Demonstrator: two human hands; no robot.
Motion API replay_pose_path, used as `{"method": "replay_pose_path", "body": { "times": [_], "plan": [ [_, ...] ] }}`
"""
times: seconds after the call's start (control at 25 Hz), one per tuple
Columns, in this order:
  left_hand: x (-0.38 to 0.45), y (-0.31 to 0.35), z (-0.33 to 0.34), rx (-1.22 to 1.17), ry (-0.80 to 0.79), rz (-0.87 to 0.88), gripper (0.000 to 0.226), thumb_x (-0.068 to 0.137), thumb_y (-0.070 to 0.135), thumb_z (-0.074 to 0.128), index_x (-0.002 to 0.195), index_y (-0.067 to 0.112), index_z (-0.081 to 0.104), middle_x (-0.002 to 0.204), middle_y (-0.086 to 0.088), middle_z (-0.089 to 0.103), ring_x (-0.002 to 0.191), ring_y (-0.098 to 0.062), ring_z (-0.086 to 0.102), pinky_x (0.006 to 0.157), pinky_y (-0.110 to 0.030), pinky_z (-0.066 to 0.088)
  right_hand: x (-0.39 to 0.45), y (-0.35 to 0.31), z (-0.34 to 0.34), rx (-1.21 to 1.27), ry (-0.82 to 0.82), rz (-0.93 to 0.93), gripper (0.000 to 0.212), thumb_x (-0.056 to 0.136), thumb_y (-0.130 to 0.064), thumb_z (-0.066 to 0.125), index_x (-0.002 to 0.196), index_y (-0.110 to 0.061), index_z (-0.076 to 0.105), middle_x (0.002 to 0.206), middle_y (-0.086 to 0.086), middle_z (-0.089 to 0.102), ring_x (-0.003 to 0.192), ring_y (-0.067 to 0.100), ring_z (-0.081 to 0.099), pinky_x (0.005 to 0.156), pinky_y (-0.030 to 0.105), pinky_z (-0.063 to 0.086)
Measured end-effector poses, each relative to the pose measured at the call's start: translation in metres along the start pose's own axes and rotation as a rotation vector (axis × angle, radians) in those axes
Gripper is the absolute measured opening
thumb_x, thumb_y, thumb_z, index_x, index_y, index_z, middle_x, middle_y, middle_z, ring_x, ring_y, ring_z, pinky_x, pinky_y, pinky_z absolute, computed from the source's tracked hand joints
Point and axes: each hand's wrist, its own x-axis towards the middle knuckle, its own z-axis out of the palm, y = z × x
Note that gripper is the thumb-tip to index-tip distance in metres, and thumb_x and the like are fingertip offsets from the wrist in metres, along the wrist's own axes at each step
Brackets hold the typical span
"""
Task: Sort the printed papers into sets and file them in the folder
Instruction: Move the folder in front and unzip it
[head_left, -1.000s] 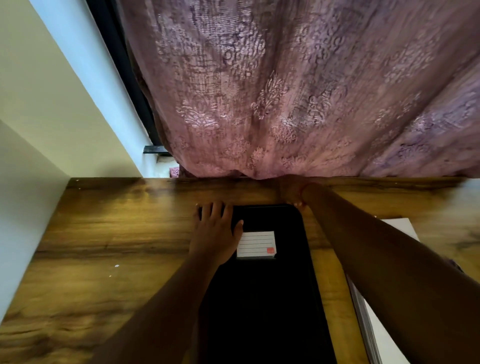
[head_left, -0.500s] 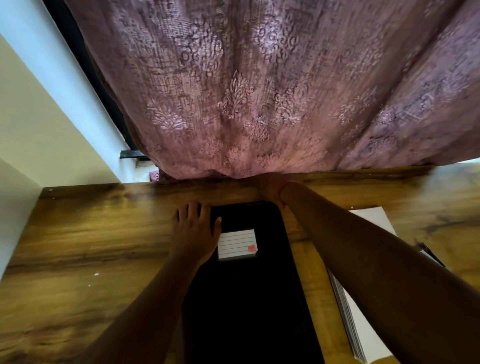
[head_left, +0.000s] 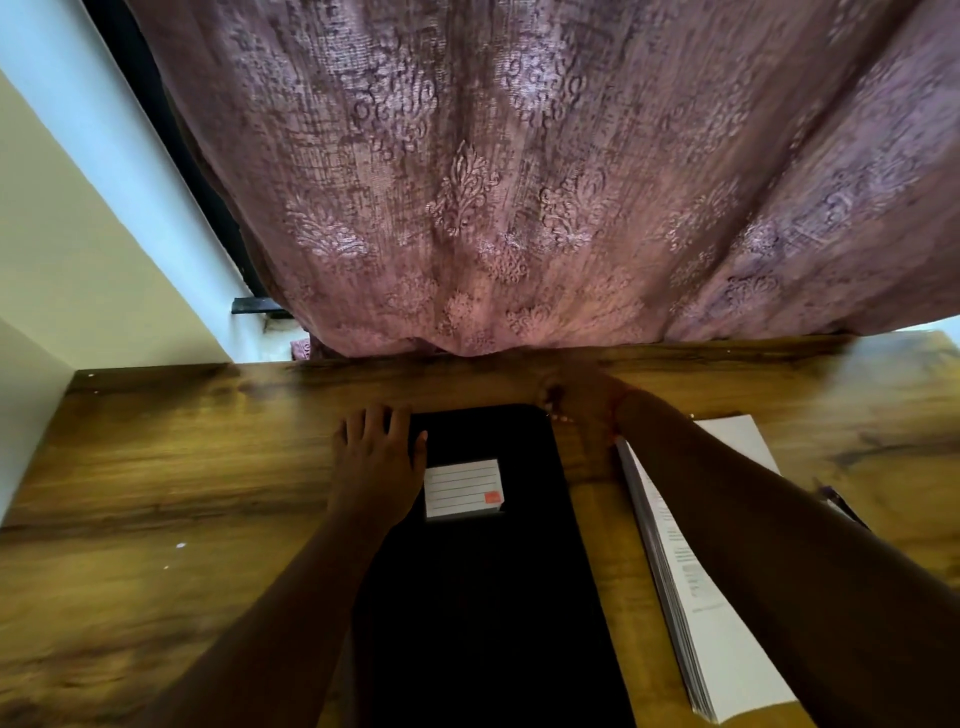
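Head view: left hand laid flat, fingers straight, on the far left corner of the black folder, thumb just beside the white label. Likely pinning the cover so it stays put. Right hand reaching past the folder's far right corner toward the desk's back edge, under the hem of the purple curtain; blurred and dark, so cannot tell whether curled on the corner or holding anything. Folder closed, lying lengthwise on the wooden desk between the two forearms. Stack of printed papers just right of the folder, under the right forearm, unsorted by the look of it. Probably squaring or opening the folder before filing.
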Motion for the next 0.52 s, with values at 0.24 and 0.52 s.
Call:
{"method": "replay_pose_path", "body": {
  "times": [0.24,0.52],
  "plan": [
    [0.022,0.028,-0.004,0.024,-0.203,0.128,0.033,0.099,0.039,0.043,0.120,0.017,0.057,0.124,-0.009,0.053,0.115,-0.035,0.047,0.099,-0.054,0.039,-0.019,0.006,0.023,0.021,0.221,-0.246,0.023,0.078,0.003,0.066,0.095,-0.008,0.073,0.102,0.010,0.069,0.095,0.025,0.064,0.080,0.013,0.032],
    [0.047,0.065,0.005,-0.184,-0.256,0.008,0.021,0.101,0.032,0.041,0.108,0.023,0.059,0.114,-0.005,0.054,0.112,-0.031,0.049,0.097,-0.047,0.031,-0.029,0.012,0.013,-0.070,0.181,-0.336,0.012,0.075,-0.006,0.064,0.082,-0.014,0.070,0.095,0.006,0.067,0.089,0.027,0.064,0.075,0.027,0.043]
  ]
}}
